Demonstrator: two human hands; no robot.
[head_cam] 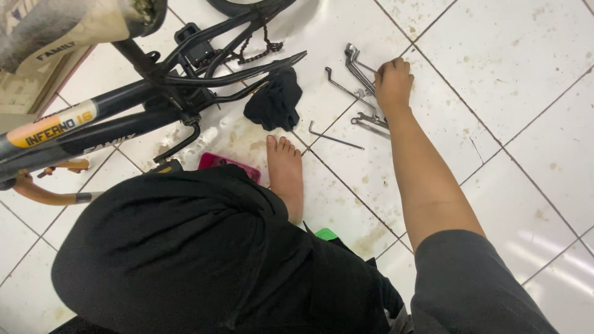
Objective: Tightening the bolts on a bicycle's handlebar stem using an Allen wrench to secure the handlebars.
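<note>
My right hand (393, 83) reaches forward over a scatter of metal wrenches (359, 69) on the white tiled floor, its fingers curled down on one of the tools. More wrenches (370, 122) lie under my wrist, and a bent hex key (334, 137) rests just to their left. My left hand is out of sight. A black bicycle frame (154, 105) lies upside down at the upper left, with its chain (263, 51) hanging loose.
A crumpled black rag (275, 102) lies beside the frame. My bare foot (286, 173) rests on the tiles next to a pink flat object (228, 163). My black-clad knee fills the lower middle. A cardboard box (28, 93) sits at far left. The tiles are stained.
</note>
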